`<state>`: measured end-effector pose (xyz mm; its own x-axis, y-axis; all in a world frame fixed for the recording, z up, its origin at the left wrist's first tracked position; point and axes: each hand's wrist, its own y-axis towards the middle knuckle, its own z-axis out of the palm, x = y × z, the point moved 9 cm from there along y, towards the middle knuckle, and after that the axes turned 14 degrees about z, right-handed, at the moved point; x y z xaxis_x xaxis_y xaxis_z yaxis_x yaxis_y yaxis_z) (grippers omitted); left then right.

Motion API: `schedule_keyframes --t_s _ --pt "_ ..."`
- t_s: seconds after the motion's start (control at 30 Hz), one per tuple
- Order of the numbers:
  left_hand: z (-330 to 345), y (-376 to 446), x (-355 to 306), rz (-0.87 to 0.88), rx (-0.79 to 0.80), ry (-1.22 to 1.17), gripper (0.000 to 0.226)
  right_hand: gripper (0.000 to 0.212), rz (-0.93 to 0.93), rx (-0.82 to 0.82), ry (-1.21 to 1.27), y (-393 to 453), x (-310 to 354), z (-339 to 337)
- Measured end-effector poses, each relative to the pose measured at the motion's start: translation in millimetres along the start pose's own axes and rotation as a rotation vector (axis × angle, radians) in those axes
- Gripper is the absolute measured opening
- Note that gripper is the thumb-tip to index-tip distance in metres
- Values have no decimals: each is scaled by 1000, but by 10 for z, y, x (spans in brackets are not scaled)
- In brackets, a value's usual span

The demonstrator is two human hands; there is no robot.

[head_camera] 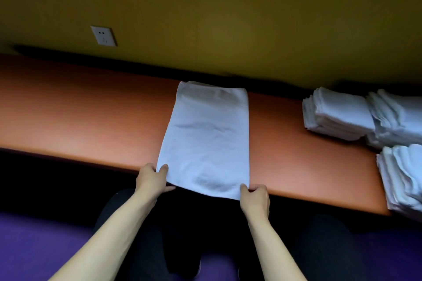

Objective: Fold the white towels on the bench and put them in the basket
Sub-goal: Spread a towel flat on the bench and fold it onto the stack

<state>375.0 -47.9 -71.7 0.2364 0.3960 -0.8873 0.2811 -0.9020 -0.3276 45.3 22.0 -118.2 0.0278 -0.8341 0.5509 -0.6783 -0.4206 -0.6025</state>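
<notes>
Towel (pixel 205 141) at the middle of the frame, spread lengthwise across the orange bench (pixel 80 116), near edge overhanging the front lip toward the lower centre. Left hand (pixel 151 179) pinching the near left corner, thumb on top; right hand (pixel 254 196) pinching the near right corner the same way. Both closed on cloth, neither flat. Stacks of white towels (pixel 342 114) at the right edge of the frame, well apart from the spread one. Wall socket (pixel 104 35) in the upper left. No basket anywhere in view.

Likely next: near edge carried up to the far edge. Risks from here, as a judgement: uneven lift between the two corners, giving a skewed fold; far end dragged along the smooth bench instead of staying put, bunching the cloth; a thin pinch slipping off one corner mid-lift, dropping that side toward the floor below the front lip.
</notes>
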Motion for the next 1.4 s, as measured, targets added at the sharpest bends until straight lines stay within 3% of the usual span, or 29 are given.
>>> schedule_keyframes --t_s 0.2,0.5,0.7,0.77,0.87,0.93,1.0,1.07,1.13,1.27,1.4 --pt "-27 -333 -144 44 27 -158 26 19 5 146 185 -82 -68 -24" --pt "-379 -856 -121 108 -163 -319 15 19 -262 200 448 -518 63 -869" --pt "-368 -1121 -206 216 -113 -366 11 2 -176 350 633 -617 -36 -1026" --pt "-329 -1120 -246 230 -66 -429 10 11 -177 445 692 -648 53 -1027" --pt "-248 -1057 -372 301 83 -515 40 39 -211 580 721 -662 267 -993" --pt "-232 -978 -464 391 156 -385 48 36 -260 570 665 -618 414 -970" --pt "-219 -864 -514 463 176 -172 52 23 -307 443 574 -484 558 -976" --pt "-243 -718 -591 518 122 -14 36 12 -392 311 497 -338 751 -998" --pt "-308 -534 -731 611 6 151 4 2 -494 217 447 -199 975 -998" --pt "-263 -100 -943 698 -87 242 28 9 -634 146 321 12 1434 -801" --pt "-33 401 -1096 707 -146 315 39 14 -591 164 314 341 1785 -401"
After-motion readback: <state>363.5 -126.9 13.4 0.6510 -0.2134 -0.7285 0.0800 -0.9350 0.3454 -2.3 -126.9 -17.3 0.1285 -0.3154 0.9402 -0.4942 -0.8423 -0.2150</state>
